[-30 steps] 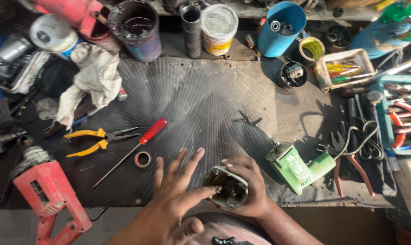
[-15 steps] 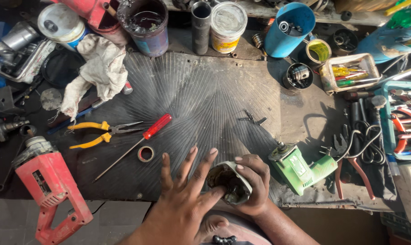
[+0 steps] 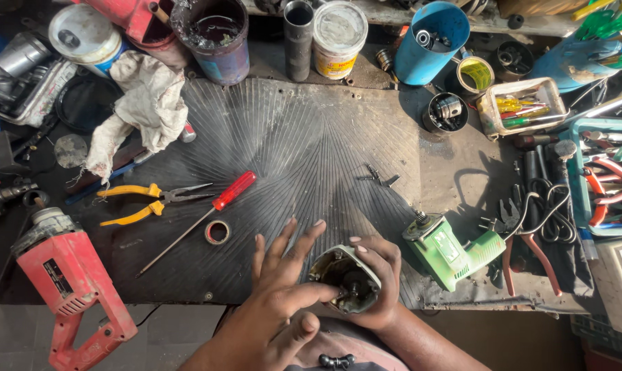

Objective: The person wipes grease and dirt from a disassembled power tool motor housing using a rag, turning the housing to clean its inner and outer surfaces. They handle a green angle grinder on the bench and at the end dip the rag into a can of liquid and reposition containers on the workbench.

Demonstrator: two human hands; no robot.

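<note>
At the bottom centre of the frame, the right hand (image 3: 374, 275) cups a round motor housing (image 3: 345, 277), fingers curled over its rim. The left hand (image 3: 278, 302) spreads wide, one finger poking inside it. Just above lies a ribbed black mat (image 3: 290, 151) over a grimy workbench, carrying a green drill (image 3: 449, 249), tape roll (image 3: 217, 232), red screwdriver (image 3: 201, 220) and yellow pliers (image 3: 146, 201). Tins and a rag (image 3: 142, 103) crowd the upper edge.

Green drill (image 3: 455, 249), red screwdriver (image 3: 218, 203), yellow pliers (image 3: 146, 201), tape roll (image 3: 217, 232), rag (image 3: 140, 106).
</note>
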